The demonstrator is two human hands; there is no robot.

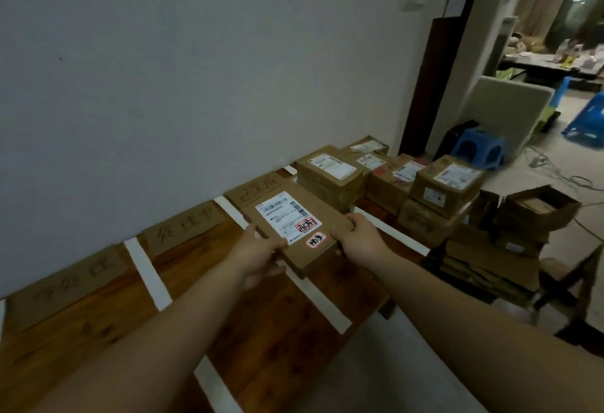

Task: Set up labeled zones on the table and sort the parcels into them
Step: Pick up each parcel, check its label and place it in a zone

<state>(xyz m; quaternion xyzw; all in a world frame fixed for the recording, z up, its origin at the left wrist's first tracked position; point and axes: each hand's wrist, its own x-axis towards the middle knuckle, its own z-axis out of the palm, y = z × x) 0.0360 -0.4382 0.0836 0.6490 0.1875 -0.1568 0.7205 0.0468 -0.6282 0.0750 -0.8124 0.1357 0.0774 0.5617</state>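
Head view: a person holds one flat parcel (328, 215) in both hands above a wooden table (98, 331) set against a wall.
Left hand (258, 249): pinches the parcel's near left corner, thumb on top and fingers underneath.
Right hand (356, 236): grips the near right edge, with the fingers curled over the edge.
Parcel position: off the table surface, tilted slightly, above the zone third from the left, just in front of the pile of parcels (392, 184) at the right end.
Zones: white tape strips (147, 272) divide the tabletop, and a handwritten cardboard sign (186, 233) stands at the wall behind each zone. The writing is too dim to read.
Step in hand: probably reading the parcel's markings before choosing a zone, as the zones to the left hold no parcels.
Doing it well: match the sticker to a sign first. Then lower the parcel flat, fully between two strips, with the label facing up and the sign left uncovered.
Parcel looks: thin brown cardboard box, rectangular, with crisp edges and no visible dents.
Shipping label (281, 213): white, with barcodes and small print I cannot read.
Stickers (315, 239): two red-bordered stickers with handwriting, near the label's lower end.
Handling: likely light and rigid, so a two-handed hold at the near end should be enough.
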